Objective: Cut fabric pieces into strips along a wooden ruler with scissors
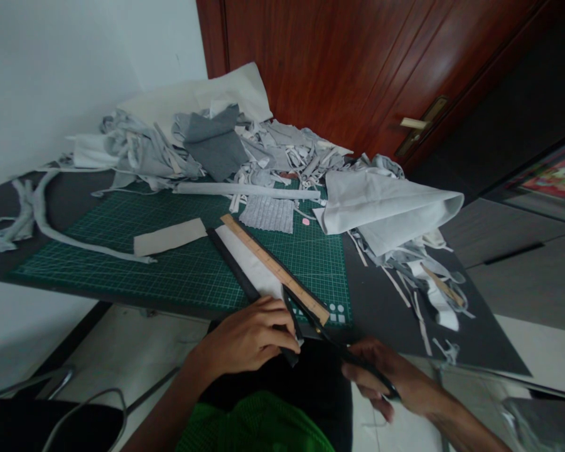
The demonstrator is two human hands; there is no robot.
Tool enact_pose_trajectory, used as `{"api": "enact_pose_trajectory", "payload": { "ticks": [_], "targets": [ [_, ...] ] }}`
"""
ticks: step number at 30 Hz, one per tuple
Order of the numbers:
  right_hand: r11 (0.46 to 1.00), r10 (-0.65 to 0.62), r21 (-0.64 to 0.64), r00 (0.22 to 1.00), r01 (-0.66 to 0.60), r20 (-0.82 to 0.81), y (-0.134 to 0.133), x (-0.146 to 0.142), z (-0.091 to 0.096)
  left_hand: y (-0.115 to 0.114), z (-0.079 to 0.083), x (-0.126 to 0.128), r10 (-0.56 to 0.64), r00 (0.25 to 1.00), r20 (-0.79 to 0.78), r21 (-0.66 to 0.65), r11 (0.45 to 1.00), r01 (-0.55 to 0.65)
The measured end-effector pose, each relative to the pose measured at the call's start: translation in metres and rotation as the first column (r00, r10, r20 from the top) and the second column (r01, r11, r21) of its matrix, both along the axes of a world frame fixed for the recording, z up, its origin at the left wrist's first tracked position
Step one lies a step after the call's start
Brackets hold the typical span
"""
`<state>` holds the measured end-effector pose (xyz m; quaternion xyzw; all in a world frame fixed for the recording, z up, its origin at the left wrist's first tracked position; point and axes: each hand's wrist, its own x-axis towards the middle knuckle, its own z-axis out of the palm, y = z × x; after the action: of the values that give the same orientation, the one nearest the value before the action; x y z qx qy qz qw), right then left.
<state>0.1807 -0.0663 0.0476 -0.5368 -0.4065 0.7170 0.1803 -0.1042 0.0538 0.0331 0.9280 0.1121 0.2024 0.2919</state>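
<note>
White fabric strip under wooden ruler, left hand's grip seemingly pinching it, right hand closed on black scissors.

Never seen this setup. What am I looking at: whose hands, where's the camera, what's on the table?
This is a single picture from a camera worn on a person's head, looking forward and down, so these are the person's own bare hands. The right hand holds black-handled scissors, with the blades near the end of a wooden ruler. The left hand is at the near end of a white fabric strip. These lie on a green cutting mat, with grey fabric scraps piled behind.
</note>
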Motion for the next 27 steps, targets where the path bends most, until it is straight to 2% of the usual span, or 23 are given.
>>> {"api": "enact_pose_trajectory", "payload": {
  "ticks": [3,9,14,19,27],
  "targets": [
    [0.999,0.021,-0.026,0.999,-0.022,-0.028,-0.001,-0.002,0.001,0.000,0.001,0.000,-0.001,1.000,0.000,-0.012,1.000,0.001],
    [0.999,-0.018,-0.029,0.998,0.016,-0.065,-0.001,-0.004,0.001,0.000,0.001,-0.001,-0.009,1.000,0.009,-0.045,0.999,0.009],
    [1.000,-0.006,-0.021,0.998,0.005,-0.059,0.003,0.001,-0.001,0.000,-0.001,-0.002,-0.026,0.996,0.084,-0.036,0.999,0.029],
    [0.999,0.001,-0.041,0.999,-0.003,-0.048,0.011,-0.001,0.006,0.000,-0.001,-0.004,-0.032,0.986,0.164,-0.048,0.998,0.040],
    [0.997,0.001,-0.070,0.998,-0.005,-0.056,0.030,-0.015,0.013,0.000,-0.002,-0.004,-0.047,0.979,0.199,-0.064,0.996,0.061]
  ]
}}
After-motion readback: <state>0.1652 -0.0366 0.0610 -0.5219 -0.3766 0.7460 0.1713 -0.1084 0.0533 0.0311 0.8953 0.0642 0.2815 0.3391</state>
